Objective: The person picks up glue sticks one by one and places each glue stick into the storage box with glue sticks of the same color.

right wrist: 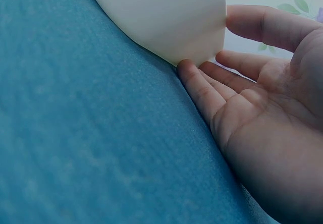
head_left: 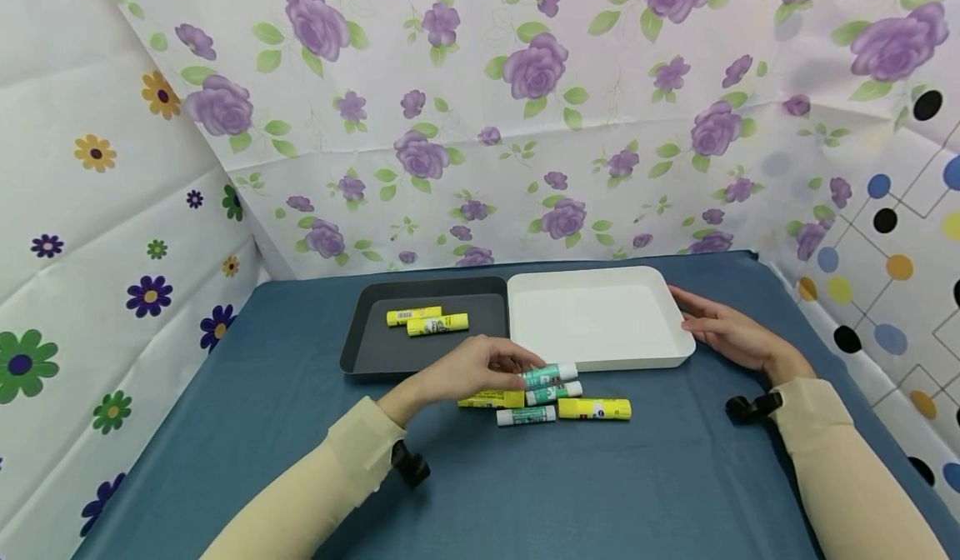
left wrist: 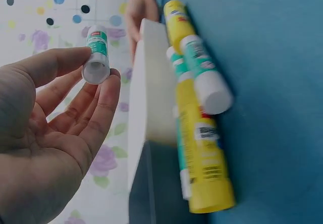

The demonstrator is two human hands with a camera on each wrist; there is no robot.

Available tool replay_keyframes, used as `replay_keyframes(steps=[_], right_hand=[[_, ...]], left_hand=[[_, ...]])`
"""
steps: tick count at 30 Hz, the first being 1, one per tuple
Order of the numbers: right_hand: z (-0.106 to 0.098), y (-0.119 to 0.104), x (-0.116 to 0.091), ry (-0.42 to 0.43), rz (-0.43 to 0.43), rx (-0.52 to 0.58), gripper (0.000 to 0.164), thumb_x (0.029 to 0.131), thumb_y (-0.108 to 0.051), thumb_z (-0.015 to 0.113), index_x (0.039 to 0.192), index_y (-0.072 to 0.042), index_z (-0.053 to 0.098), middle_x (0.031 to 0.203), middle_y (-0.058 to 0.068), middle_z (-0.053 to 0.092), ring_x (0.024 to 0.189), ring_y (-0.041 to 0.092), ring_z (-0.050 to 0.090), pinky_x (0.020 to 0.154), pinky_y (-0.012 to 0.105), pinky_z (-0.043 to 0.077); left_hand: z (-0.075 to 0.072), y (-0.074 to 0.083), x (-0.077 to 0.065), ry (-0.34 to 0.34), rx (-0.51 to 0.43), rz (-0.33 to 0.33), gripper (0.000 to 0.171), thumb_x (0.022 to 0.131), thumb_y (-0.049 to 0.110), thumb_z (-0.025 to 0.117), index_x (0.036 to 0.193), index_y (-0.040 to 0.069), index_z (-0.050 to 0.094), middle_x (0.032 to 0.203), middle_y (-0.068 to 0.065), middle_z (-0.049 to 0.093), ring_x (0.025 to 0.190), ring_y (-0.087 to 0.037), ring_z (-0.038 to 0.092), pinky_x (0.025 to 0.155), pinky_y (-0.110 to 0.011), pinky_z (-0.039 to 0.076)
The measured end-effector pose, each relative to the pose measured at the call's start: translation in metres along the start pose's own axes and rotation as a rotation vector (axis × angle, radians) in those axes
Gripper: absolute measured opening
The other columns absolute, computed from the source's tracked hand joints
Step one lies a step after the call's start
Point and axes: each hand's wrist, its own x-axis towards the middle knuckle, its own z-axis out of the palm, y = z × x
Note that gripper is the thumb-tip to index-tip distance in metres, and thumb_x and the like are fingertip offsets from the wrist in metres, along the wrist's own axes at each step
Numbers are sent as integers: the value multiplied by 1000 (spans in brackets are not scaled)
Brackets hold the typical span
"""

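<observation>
My left hand point(head_left: 480, 367) pinches a green-and-white glue stick point(left wrist: 98, 50) between thumb and fingertips, lifted above the cloth. Below it lies a loose group: a green-and-white glue stick point(head_left: 527, 416) in front, another point(head_left: 553, 393) behind it, a yellow glue stick point(head_left: 595, 409) to the right and a yellow one point(head_left: 491, 399) partly hidden by the hand. My right hand point(head_left: 731, 335) touches the right end of the white tray point(head_left: 678, 352), its fingers extended against the tray's wall and base in the right wrist view point(right wrist: 202, 37).
A dark grey tray point(head_left: 375, 360) stands left of the white one, against it, with two yellow glue sticks point(head_left: 438, 324) inside. Blue cloth point(head_left: 540, 493) covers the table. Flower-patterned sheets point(head_left: 465, 127) hang behind and at the left, a dotted one point(head_left: 892, 293) at the right.
</observation>
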Motion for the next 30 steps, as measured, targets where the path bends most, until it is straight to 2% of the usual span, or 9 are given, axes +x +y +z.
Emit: replay_keyframes(steps=[5,7,10,14,18,22,25,30], right_hand=[[1,-1,0,16,12,5,75,112,-10,46,169,-18,-2,175,9,-11,145,-8,28,106,13,40],[1,-1,1,18,15,6,75,112,-10,46,169,-18,-2,175,9,-11,149,-4,26,106,13,41],[1,-1,1,16,12,0,76,112,-11,47,169,-17,-3,174,11,-12,158,12,13,106,13,40],[3,-2,0,21,14,-6,76,112,-11,47,169,-17,-3,174,10,-12,160,29,-4,105,13,39],[3,-1,1,23,13,-12,75,112,-11,46,169,-17,-2,174,10,-12,160,26,-2,105,13,39],[3,-1,1,36,29,-6,75,112,-11,46,169,-18,-1,175,8,-11,158,11,11,106,13,40],[3,-1,1,34,30,-4,75,112,-11,46,169,-18,-2,175,8,-11,155,5,16,106,13,40],[1,0,1,23,23,3,75,112,-11,46,169,-18,-3,175,8,-12,158,10,10,105,13,40]], left_hand=[[-14,4,13,28,24,15,36,104,14,67,140,12,67,127,-7,70,104,-18,71,85,-31,58],[-19,5,19,43,32,20,36,104,15,66,140,11,67,125,-8,71,103,-21,71,84,-30,57],[-25,3,24,69,25,16,36,104,13,67,139,8,67,120,-10,72,103,-26,71,86,-30,58],[-30,-1,28,111,-4,-22,36,103,14,68,138,10,68,119,-8,69,103,-23,69,88,-31,58],[-34,-6,30,145,-18,-63,35,103,15,68,138,14,69,119,-7,68,102,-19,67,91,-38,58],[-37,-9,33,160,-28,-92,35,103,16,68,138,14,70,119,-7,69,104,-26,67,94,-44,57],[-39,-10,37,166,-40,-104,35,103,15,69,137,13,70,116,-7,70,105,-32,66,96,-49,56],[-46,-9,47,172,1,-90,35,103,14,68,138,12,69,117,-7,70,103,-28,68,94,-49,55]])
